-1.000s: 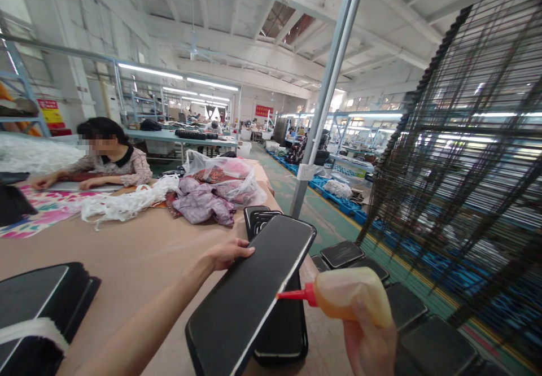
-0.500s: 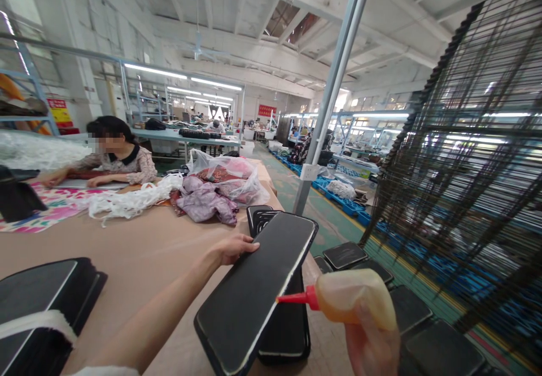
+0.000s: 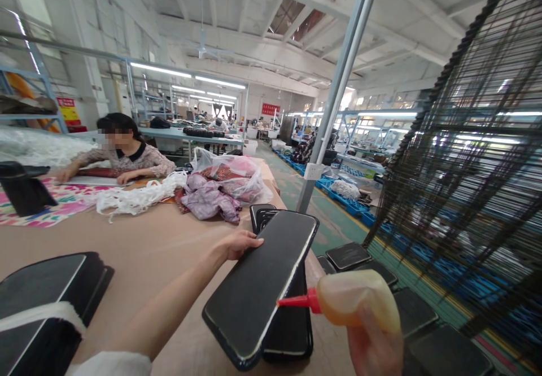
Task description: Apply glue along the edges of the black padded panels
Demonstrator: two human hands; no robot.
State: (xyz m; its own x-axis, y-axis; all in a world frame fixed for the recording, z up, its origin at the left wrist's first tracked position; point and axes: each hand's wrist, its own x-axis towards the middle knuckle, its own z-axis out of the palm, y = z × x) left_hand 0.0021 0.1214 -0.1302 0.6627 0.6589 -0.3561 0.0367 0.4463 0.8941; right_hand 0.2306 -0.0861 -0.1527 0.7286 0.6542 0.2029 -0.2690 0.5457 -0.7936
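My left hand [image 3: 242, 245] grips the left long edge of a flat black panel [image 3: 258, 291] with rounded corners, thumb on top and the other fingers hidden beneath. The panel is held tilted above more black panels [image 3: 292, 331] stacked on the table. A whitish line of glue runs along its right edge. In my right hand [image 3: 375, 342] is a squeeze bottle [image 3: 358, 300] of amber glue, lying nearly level. The bottle's red nozzle [image 3: 298, 301] points left, and its tip meets the panel's right edge around the middle.
A strapped stack of black panels [image 3: 38, 302] sits at the left of the brown table [image 3: 169, 257]. Beyond are purple cloth [image 3: 209, 198], white strips [image 3: 139, 195] and a seated co-worker [image 3: 122, 153]. More panels [image 3: 449, 350] lie low at right, near a wire rack [image 3: 466, 139] and a post [image 3: 339, 94].
The view has shifted slightly, so the surroundings sit a little further right. The nozzle tip stays at the panel's right edge, a bit further up along it. Both hands keep their holds.
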